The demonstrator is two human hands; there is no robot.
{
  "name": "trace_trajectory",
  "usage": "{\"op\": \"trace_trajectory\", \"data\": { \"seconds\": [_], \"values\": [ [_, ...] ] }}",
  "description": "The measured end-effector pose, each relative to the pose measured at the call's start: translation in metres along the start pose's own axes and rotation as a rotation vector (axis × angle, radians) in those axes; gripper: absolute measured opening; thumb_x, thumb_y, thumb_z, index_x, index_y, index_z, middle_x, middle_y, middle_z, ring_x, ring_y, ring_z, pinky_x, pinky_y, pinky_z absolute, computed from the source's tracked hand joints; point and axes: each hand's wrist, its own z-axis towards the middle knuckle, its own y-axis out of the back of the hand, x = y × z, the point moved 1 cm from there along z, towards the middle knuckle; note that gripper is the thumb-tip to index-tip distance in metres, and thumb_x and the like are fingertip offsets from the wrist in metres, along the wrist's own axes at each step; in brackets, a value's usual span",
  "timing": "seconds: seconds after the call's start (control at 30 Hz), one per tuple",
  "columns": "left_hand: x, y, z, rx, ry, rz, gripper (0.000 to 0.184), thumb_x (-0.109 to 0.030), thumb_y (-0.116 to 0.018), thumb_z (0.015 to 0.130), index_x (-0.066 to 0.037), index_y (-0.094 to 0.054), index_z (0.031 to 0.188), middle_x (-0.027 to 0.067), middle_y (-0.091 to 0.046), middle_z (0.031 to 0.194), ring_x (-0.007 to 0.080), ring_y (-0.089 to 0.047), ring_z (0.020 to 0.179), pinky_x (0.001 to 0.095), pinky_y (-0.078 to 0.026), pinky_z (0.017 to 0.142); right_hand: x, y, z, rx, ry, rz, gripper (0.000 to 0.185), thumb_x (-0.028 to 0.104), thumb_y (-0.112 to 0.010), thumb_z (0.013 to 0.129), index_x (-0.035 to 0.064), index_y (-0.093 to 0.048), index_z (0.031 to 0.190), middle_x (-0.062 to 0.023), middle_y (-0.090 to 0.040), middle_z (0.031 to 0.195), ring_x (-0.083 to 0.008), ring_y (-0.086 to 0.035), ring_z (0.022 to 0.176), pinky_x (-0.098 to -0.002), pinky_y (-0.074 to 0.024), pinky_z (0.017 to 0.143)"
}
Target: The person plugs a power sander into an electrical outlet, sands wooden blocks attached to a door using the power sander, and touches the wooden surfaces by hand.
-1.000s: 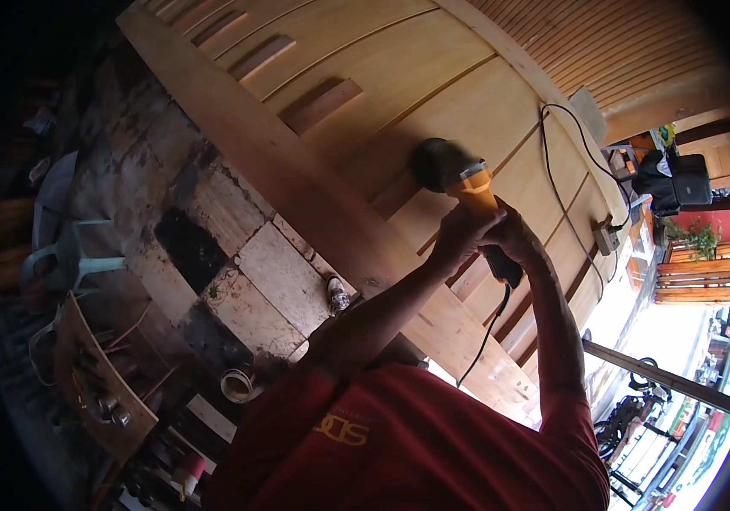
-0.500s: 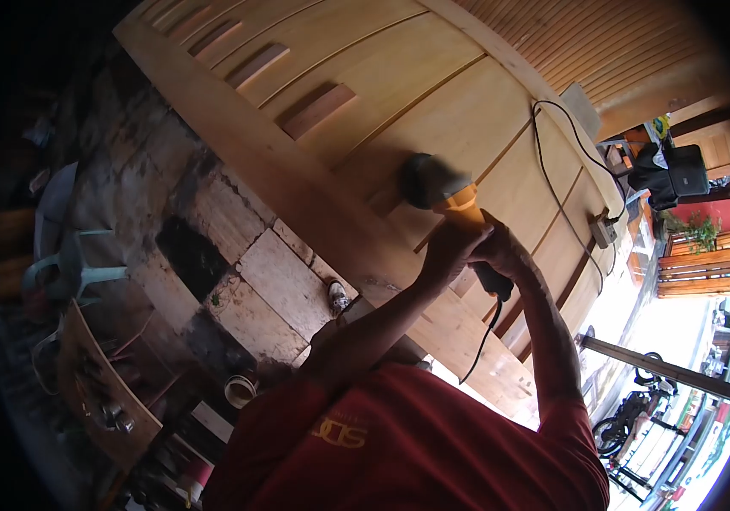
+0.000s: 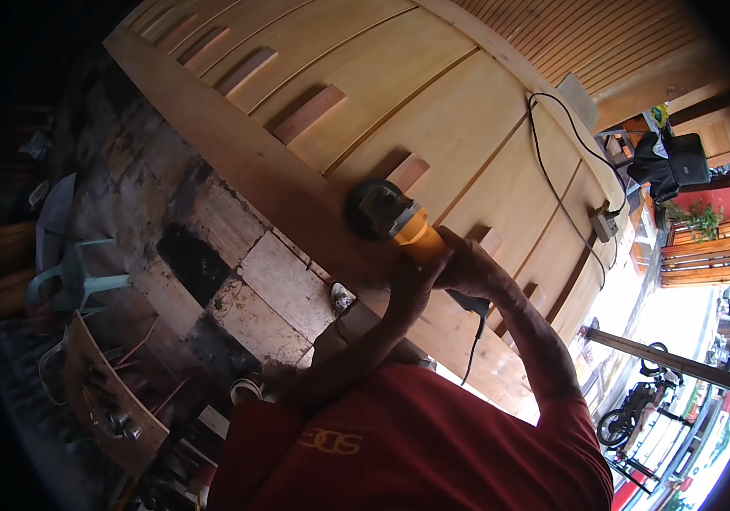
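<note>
A yellow and black power tool (image 3: 417, 236) with a dark round disc lies over the near rail of a large wooden panel (image 3: 433, 111). My left hand (image 3: 416, 277) is wrapped round the tool's yellow body from the near side. My right hand (image 3: 470, 268) grips the tool farther back, beside my left hand. A black cord hangs from the tool's rear end. Just beyond the disc, a short wood block (image 3: 408, 171) stands on the panel, and more blocks (image 3: 310, 114) line up toward the far left.
A black cable (image 3: 557, 189) and a socket box (image 3: 604, 225) lie on the panel's right part. On the left are a pale green chair (image 3: 84, 277), a curved board with metal items (image 3: 114, 400) and a cup (image 3: 246, 389). A motorcycle (image 3: 633, 413) stands outside at right.
Both my hands and the tool have moved left and toward me, from the panel's slats onto its near rail. A wood block behind the tool now shows.
</note>
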Motion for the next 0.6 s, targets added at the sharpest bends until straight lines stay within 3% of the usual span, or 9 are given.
{"op": "trace_trajectory", "data": {
  "seconds": [0.1,0.17,0.3,0.33,0.47,0.6],
  "values": [
    [0.007,-0.008,0.019,-0.041,-0.102,0.007,0.063,-0.039,-0.080,0.093,0.005,-0.057,0.133,0.0138,-0.069,0.116,0.0195,-0.068,0.106,0.0354,-0.053,0.094,-0.003,0.010,0.006,-0.034,-0.039,-0.006,0.075,0.031,-0.095,0.069,0.0084,-0.059,0.131,-0.0168,-0.076,0.109,-0.0321,-0.075,0.105,-0.0429,-0.0590,0.090],
    [0.005,-0.014,0.037,0.016,-0.102,-0.036,0.057,-0.037,-0.079,0.095,0.001,-0.059,0.132,0.0097,-0.067,0.117,0.0145,-0.067,0.106,0.0316,-0.055,0.089,-0.013,0.019,0.016,-0.055,-0.069,-0.002,0.074,0.031,-0.095,0.068,0.0091,-0.060,0.130,-0.0166,-0.076,0.108,-0.0311,-0.075,0.104,-0.0426,-0.0593,0.089],
    [-0.016,-0.026,0.066,0.092,0.014,-0.156,0.057,-0.038,-0.080,0.093,0.000,-0.059,0.129,0.0087,-0.067,0.113,0.0137,-0.067,0.102,0.0300,-0.057,0.085,-0.044,0.030,0.041,-0.095,-0.029,0.190,0.069,0.027,-0.094,0.069,0.0093,-0.062,0.128,-0.0140,-0.076,0.105,-0.0231,-0.075,0.095,-0.0381,-0.0596,0.085],
    [-0.020,-0.030,0.073,0.095,0.017,-0.232,0.053,-0.037,-0.080,0.092,-0.001,-0.062,0.126,0.0075,-0.068,0.109,0.0120,-0.068,0.098,0.0280,-0.059,0.077,-0.038,0.036,0.043,-0.100,-0.017,0.218,0.066,0.024,-0.091,0.072,0.0068,-0.061,0.129,-0.0114,-0.075,0.104,-0.0178,-0.073,0.094,-0.0358,-0.0594,0.084],
    [-0.040,-0.040,0.099,0.145,0.130,-0.237,0.048,-0.035,-0.080,0.091,0.000,-0.065,0.120,0.0085,-0.069,0.104,0.0147,-0.072,0.088,0.0311,-0.063,0.071,-0.027,0.056,0.054,-0.098,-0.048,0.367,0.061,0.019,-0.087,0.077,0.0011,-0.061,0.129,-0.0087,-0.073,0.106,-0.0142,-0.071,0.094,-0.0327,-0.0597,0.081],
    [-0.031,-0.053,0.118,0.221,0.164,-0.160,0.053,-0.039,-0.077,0.093,-0.001,-0.063,0.127,0.0125,-0.071,0.109,0.0200,-0.075,0.092,0.0365,-0.066,0.075,-0.034,0.071,0.050,-0.127,-0.085,0.373,0.059,0.018,-0.085,0.077,0.0018,-0.061,0.129,-0.0086,-0.073,0.105,-0.0145,-0.071,0.092,-0.0315,-0.0597,0.079]
  ]
}}
